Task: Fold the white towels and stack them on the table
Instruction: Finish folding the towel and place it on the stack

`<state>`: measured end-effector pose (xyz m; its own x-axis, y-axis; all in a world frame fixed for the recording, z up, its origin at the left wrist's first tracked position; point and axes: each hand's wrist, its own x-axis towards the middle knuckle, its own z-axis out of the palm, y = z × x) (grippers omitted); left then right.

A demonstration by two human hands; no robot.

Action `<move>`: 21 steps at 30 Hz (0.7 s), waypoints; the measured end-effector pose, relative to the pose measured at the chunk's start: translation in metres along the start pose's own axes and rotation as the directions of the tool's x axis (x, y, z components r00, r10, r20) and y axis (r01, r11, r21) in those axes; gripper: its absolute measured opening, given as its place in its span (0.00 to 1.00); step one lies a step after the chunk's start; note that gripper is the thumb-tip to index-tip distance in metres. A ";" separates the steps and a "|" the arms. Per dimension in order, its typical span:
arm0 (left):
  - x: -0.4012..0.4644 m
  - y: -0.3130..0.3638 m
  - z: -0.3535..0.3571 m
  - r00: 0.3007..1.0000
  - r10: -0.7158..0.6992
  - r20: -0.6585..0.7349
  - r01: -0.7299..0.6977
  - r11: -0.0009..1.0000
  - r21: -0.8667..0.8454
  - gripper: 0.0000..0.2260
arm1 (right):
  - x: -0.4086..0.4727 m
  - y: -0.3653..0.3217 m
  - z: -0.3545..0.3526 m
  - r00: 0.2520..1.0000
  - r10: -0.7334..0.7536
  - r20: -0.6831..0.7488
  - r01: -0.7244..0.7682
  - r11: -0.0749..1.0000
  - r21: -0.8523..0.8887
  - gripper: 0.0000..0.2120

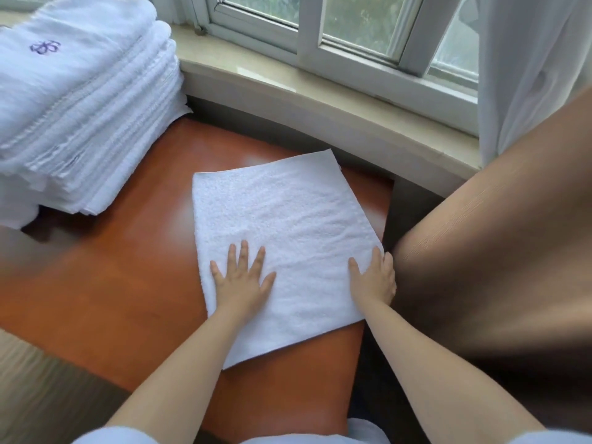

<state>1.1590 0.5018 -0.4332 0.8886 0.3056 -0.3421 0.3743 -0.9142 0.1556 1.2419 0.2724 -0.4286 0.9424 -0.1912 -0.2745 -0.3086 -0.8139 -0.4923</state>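
A white towel lies flat on the orange-brown table, folded into a rough rectangle. My left hand presses on its near left part with fingers spread and straight. My right hand rests flat on the towel's right edge, at the table's right side. At the far left stands a tall stack of folded white towels, the top one marked with a purple emblem.
A brown upholstered chair or cushion rises close on the right, touching the table's side. Behind the table runs a pale window sill below a white-framed window. A sheer white curtain hangs at the right.
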 end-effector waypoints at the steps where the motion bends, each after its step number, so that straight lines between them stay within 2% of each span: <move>1: -0.009 -0.003 0.004 1.000 0.019 -0.003 -0.019 1.000 0.023 0.28 | -0.008 0.005 0.000 0.984 0.176 0.000 -0.174 0.972 0.159 0.38; 3: -0.030 -0.010 0.016 0.998 0.062 -0.013 -0.060 0.994 0.087 0.29 | -0.024 0.011 0.002 0.874 0.461 0.154 -0.479 0.761 0.437 0.45; 4: -0.040 -0.014 0.021 0.996 0.081 -0.024 -0.078 0.991 0.111 0.29 | -0.031 0.011 0.003 0.825 0.511 0.239 -0.551 0.635 0.541 0.46; 6: -0.051 -0.020 0.027 0.993 0.104 -0.048 -0.097 0.988 0.121 0.28 | -0.041 0.010 0.005 0.805 0.514 0.296 -0.556 0.481 0.678 0.43; 8: -0.055 -0.022 0.027 0.992 0.101 -0.078 -0.094 0.991 0.093 0.27 | -0.046 0.009 0.004 0.832 0.515 0.207 -0.464 0.441 0.768 0.34; 10: -0.060 -0.022 0.024 0.988 0.047 -0.149 -0.042 0.998 0.040 0.25 | -0.050 0.005 -0.002 0.855 0.510 0.092 -0.359 0.455 0.815 0.27; 11: -0.064 -0.022 0.022 0.977 -0.016 -0.213 0.007 0.999 -0.042 0.24 | -0.052 0.000 -0.007 0.867 0.497 0.033 -0.305 0.477 0.824 0.26; 13: -0.073 -0.024 0.017 0.919 -0.204 -0.337 0.085 0.938 -0.336 0.21 | -0.055 -0.017 -0.017 0.899 0.427 -0.095 -0.179 0.558 0.811 0.24; 15: -0.078 -0.027 0.011 0.854 -0.371 -0.364 0.079 0.784 -0.616 0.15 | -0.062 -0.043 -0.022 0.945 0.253 -0.208 -0.005 0.647 0.763 0.25; 17: -0.078 -0.032 0.002 0.822 -0.495 -0.283 0.073 0.582 -0.810 0.11 | -0.077 -0.077 -0.017 0.974 -0.024 -0.223 0.178 0.689 0.703 0.28; 19: -0.074 -0.039 -0.010 0.806 -0.591 -0.041 0.127 0.239 -0.963 0.09 | -0.100 -0.106 -0.006 0.937 -0.331 -0.113 0.323 0.690 0.648 0.28; 21: -0.075 -0.049 -0.023 0.812 -0.550 0.195 0.165 -0.104 -0.981 0.11 | -0.125 -0.119 0.012 0.825 -0.565 0.011 0.468 0.695 0.546 0.27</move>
<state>1.0799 0.5299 -0.3942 0.4638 0.6990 -0.5443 0.3679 0.4069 0.8361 1.1594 0.3996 -0.3459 0.9506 0.3077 0.0423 0.1560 -0.3554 -0.9216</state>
